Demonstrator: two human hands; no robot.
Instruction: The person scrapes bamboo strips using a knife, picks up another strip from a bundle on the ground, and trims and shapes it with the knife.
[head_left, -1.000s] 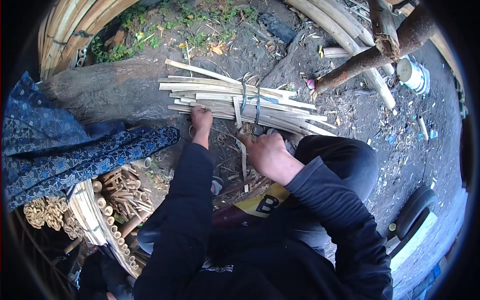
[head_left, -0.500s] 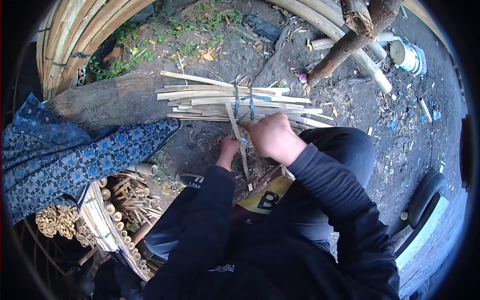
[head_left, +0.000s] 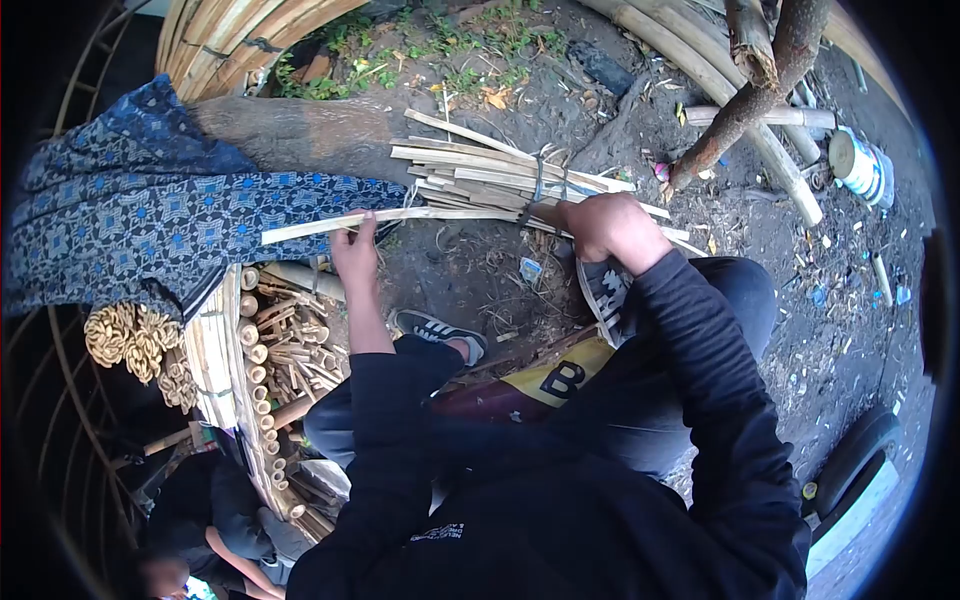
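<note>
My left hand (head_left: pixel 356 256) pinches a long pale bamboo strip (head_left: pixel 300 229) between thumb and fingers. The strip lies nearly level, its right end reaching the lower edge of a bundle of bamboo strips (head_left: pixel 450 156) bound with dark ties. My right hand (head_left: pixel 612 230) is closed in a fist at the bundle's lower right side. A brownish piece shows at its knuckles, but what the fist grips is hidden. Below the right hand is a shoe (head_left: pixel 605 292), and another shoe (head_left: pixel 440 330) rests on the ground between my arms.
A blue patterned cloth (head_left: pixel 215 225) drapes at the left beside a log (head_left: pixel 290 135). Cut bamboo tubes (head_left: pixel 257 354) are stacked below it. Another person (head_left: pixel 215 510) sits at lower left. A branch (head_left: pixel 745 100), a white bucket (head_left: pixel 862 168) and a tyre (head_left: pixel 860 450) stand right.
My left hand has moved left and up, and the strip has swung from nearly upright to nearly level. The right fist has shifted slightly right and up in view. The camera view has turned left.
</note>
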